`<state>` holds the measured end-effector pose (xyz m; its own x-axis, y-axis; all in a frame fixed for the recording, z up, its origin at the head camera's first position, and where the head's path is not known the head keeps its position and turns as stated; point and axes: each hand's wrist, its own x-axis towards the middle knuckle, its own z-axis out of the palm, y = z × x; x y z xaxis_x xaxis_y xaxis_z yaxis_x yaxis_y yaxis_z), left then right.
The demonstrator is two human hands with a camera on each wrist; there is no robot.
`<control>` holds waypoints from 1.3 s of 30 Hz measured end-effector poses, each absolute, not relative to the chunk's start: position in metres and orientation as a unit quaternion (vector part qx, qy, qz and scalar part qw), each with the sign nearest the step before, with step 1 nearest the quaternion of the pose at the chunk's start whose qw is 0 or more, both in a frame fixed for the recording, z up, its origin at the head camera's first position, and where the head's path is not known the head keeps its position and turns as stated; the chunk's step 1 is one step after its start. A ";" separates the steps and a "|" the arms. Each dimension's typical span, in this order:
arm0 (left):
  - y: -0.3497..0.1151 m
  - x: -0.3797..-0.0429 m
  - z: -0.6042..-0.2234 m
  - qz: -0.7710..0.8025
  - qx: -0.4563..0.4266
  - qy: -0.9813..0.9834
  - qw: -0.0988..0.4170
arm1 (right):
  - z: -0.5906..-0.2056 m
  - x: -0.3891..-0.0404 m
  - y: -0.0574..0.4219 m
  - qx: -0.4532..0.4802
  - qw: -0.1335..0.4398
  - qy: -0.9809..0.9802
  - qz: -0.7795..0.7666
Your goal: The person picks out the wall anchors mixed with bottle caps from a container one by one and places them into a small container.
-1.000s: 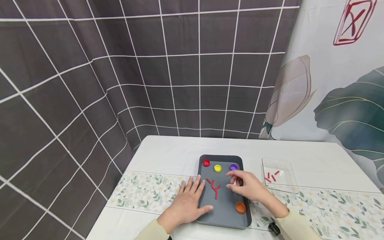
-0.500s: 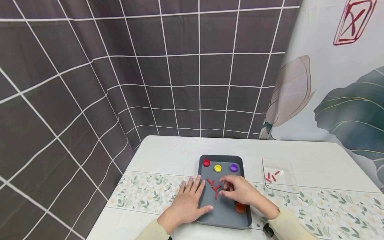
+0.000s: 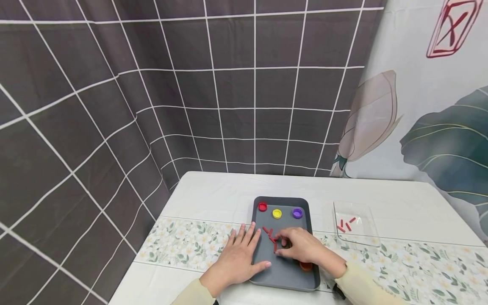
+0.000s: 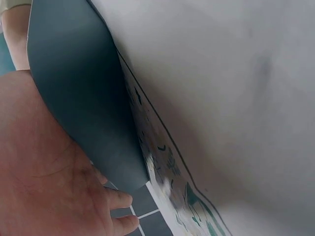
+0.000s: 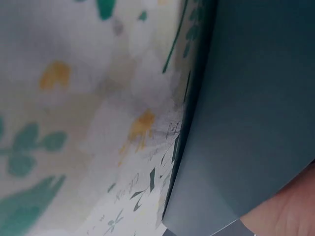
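My left hand (image 3: pixel 238 259) lies with fingers spread at the left rim of a dark grey tray (image 3: pixel 282 277); its palm shows beside the tray's side (image 4: pixel 83 88) in the left wrist view. Inside the tray my right hand (image 3: pixel 299 245) bends over a branching figure of short red sticks. Its index fingertip and thumb are at the two ends of the lowest red stick (image 3: pixel 275 248), with the other fingers curled. This hand hides one short stick on the figure's right. Further up lie a slanting red stick (image 3: pixel 264 229) and another red stick (image 3: pixel 270 232).
Red (image 3: pixel 262 206), yellow (image 3: pixel 277 214) and purple (image 3: pixel 297 213) small round cups line the tray's far end. An orange cup (image 3: pixel 306 266) is partly behind the right hand. A clear box (image 3: pixel 364 231) with several red sticks stands to the right on the floral-banded tablecloth (image 3: pixel 431 264).
My right hand has moved left and down from near the purple cup to the red stick figure, uncovering that cup and partly covering the orange one. The left hand has stayed put.
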<state>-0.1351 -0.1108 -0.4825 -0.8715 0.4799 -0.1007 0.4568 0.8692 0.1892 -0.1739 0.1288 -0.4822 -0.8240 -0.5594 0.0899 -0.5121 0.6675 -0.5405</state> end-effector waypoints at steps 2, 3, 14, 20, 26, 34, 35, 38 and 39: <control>-0.111 -0.135 -0.482 0.079 0.245 0.964 0.070 | -0.482 -0.174 0.128 -0.288 0.046 0.918 -0.269; -0.111 -0.135 -0.482 0.079 0.245 0.964 0.070 | -0.482 -0.174 0.128 -0.286 0.048 0.920 -0.264; -0.110 -0.134 -0.481 0.079 0.244 0.964 0.073 | -0.485 -0.174 0.127 -0.283 0.041 0.929 -0.236; -0.110 -0.134 -0.481 0.079 0.242 0.964 0.075 | -0.487 -0.175 0.125 -0.288 0.031 0.930 -0.224; -0.110 -0.134 -0.481 0.080 0.242 0.964 0.075 | -0.487 -0.176 0.123 -0.291 0.027 0.929 -0.228; -0.110 -0.134 -0.480 0.079 0.241 0.964 0.077 | -0.490 -0.177 0.121 -0.300 0.018 0.928 -0.218; -0.110 -0.134 -0.480 0.079 0.241 0.964 0.078 | -0.490 -0.177 0.121 -0.300 0.017 0.928 -0.220; -0.110 -0.134 -0.480 0.080 0.241 0.964 0.079 | -0.491 -0.178 0.121 -0.298 0.017 0.928 -0.223; -0.110 -0.134 -0.480 0.081 0.241 0.964 0.079 | -0.490 -0.178 0.121 -0.297 0.018 0.928 -0.224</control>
<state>-0.1338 -0.1095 -0.4799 -0.8714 0.4775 -0.1128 0.4520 0.8707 0.1937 -0.1779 0.1205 -0.4905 -0.8230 -0.5593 0.0993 -0.5429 0.7229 -0.4275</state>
